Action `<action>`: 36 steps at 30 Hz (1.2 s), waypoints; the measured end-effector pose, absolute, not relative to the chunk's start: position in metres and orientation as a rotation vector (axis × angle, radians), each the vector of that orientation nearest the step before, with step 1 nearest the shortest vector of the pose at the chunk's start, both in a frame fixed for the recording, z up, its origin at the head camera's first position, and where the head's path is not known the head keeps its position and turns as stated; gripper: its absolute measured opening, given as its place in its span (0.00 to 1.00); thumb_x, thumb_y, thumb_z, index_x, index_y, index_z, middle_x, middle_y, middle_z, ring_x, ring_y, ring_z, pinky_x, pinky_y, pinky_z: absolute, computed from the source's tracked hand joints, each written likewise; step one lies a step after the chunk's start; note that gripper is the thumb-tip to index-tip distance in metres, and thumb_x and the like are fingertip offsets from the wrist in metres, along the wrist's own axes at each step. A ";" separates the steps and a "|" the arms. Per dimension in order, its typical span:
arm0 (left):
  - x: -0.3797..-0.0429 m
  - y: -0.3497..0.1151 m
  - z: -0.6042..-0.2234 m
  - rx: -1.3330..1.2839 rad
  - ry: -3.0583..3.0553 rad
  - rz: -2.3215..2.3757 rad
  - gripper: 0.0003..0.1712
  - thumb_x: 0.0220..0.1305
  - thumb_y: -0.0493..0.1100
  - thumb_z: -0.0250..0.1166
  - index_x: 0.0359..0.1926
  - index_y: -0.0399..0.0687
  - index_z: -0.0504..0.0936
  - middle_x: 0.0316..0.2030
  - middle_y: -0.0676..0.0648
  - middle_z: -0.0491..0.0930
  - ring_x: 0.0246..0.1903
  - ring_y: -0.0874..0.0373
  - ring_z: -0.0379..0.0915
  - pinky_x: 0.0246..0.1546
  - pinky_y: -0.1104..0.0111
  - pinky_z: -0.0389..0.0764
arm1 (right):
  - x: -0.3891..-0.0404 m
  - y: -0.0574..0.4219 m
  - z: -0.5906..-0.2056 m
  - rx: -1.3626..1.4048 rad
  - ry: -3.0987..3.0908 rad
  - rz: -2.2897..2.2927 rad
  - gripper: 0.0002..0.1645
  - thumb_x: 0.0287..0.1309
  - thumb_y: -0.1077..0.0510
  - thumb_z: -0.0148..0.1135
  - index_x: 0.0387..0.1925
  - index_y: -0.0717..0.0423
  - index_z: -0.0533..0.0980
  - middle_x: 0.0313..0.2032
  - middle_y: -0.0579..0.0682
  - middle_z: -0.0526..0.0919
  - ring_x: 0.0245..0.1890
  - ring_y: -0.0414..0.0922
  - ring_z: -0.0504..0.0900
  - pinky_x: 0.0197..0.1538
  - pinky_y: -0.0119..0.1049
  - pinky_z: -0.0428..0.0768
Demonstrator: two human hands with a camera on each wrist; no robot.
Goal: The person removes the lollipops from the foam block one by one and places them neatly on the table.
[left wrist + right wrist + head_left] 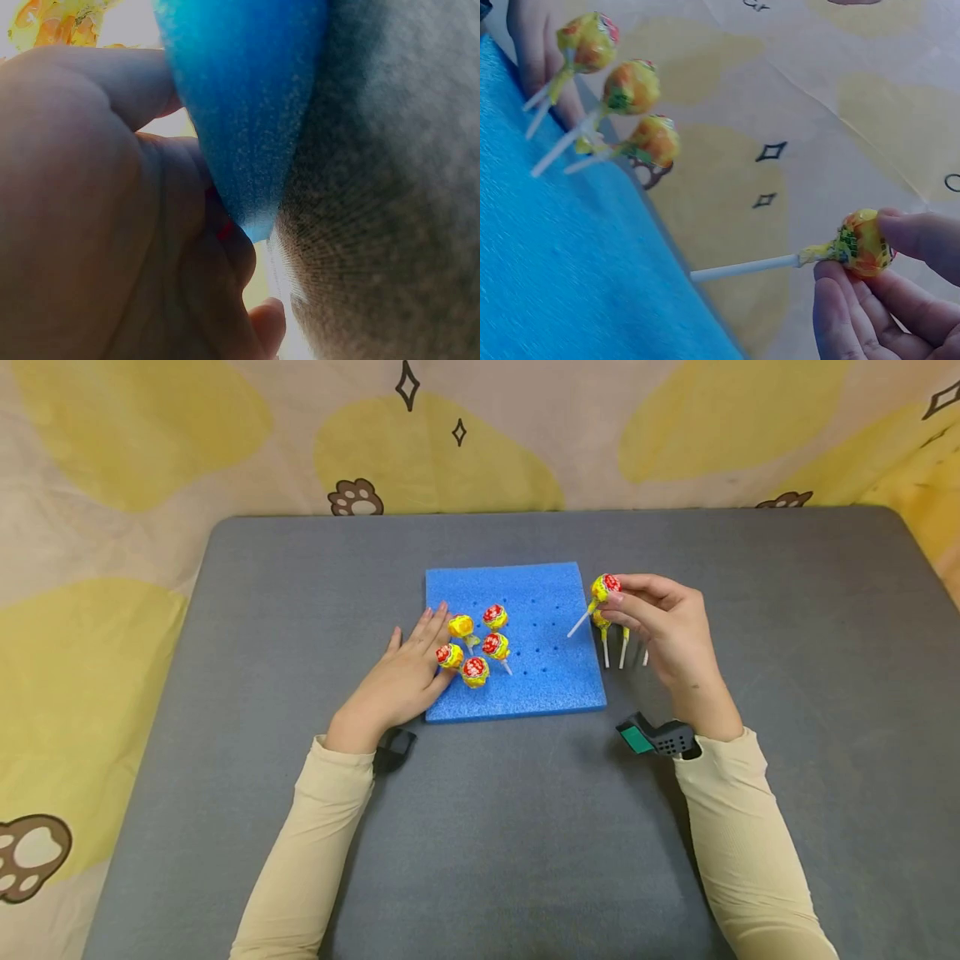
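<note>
A blue foam board (540, 689) with rows of small holes lies on the table. Several lollipops (476, 672) in yellow and red wrappers stand in its left half, sticks down, some tilted. My left hand (401, 681) rests at the board's left edge with straight fingers, beside the lollipops. Over the right edge, my right hand (671, 627) pinches another lollipop (866, 244) by its wrapped head between thumb and fingers; its white stick slants down toward the board. More lollipops (602, 620) lie right of the board, partly hidden under the right hand.
The board and loose lollipops are on a grey table (510, 835) with rounded far corners. A patterned yellow and cream cloth (480, 452) hangs behind it. Dark wrist devices (660, 739) are worn below both hands.
</note>
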State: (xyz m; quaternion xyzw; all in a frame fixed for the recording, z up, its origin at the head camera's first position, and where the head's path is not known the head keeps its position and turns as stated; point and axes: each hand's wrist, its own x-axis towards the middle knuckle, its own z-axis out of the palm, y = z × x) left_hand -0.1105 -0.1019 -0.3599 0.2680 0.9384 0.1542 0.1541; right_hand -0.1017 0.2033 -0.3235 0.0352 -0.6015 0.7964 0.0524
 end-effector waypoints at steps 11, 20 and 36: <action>-0.111 -0.101 -0.360 0.770 2.691 0.436 0.38 0.71 0.52 0.46 0.73 0.44 0.42 0.73 0.48 0.29 0.71 0.56 0.21 0.67 0.48 0.33 | -0.097 0.232 -0.313 0.060 -1.829 2.464 0.07 0.55 0.73 0.60 0.36 0.69 0.82 0.31 0.56 0.84 0.28 0.46 0.84 0.39 0.33 0.82; -0.112 -0.102 -0.361 0.777 2.689 0.441 0.38 0.71 0.52 0.47 0.73 0.43 0.42 0.74 0.48 0.29 0.71 0.56 0.21 0.67 0.47 0.33 | -0.096 0.250 -0.308 0.023 -1.874 2.482 0.07 0.55 0.72 0.61 0.36 0.69 0.82 0.32 0.55 0.84 0.29 0.47 0.84 0.40 0.33 0.82; -0.113 -0.102 -0.362 0.782 2.675 0.440 0.37 0.71 0.51 0.46 0.73 0.41 0.44 0.73 0.47 0.28 0.71 0.55 0.21 0.67 0.47 0.32 | -0.096 0.277 -0.311 -0.070 -1.775 2.544 0.07 0.55 0.74 0.59 0.35 0.72 0.81 0.32 0.58 0.85 0.30 0.49 0.85 0.40 0.36 0.82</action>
